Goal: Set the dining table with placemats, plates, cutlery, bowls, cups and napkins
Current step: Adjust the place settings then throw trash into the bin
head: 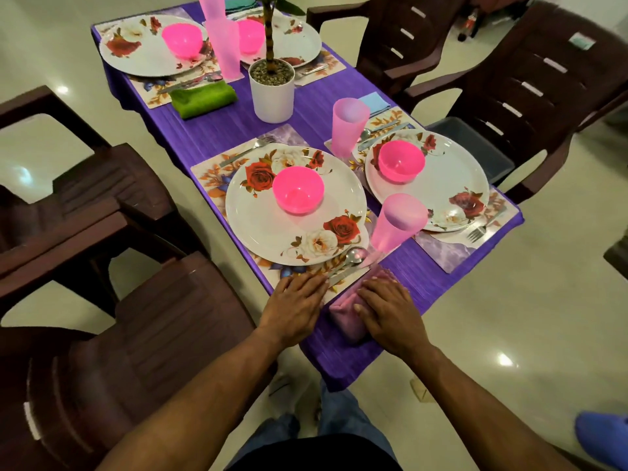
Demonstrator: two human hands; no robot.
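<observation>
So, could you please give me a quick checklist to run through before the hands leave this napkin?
1. Pink napkin lies flat on the table beside the near placemat: ok, right hand rests on it.
2. Left hand clear of the spoon: not ok, fingertips sit at the cutlery handles.
3. Pink cup upright near the napkin: ok.
4. Near plate carries its bowl: ok.
5. Green napkin placed at the far setting: ok.
6. Napkin fold tidy underneath the hand: cannot tell.
</observation>
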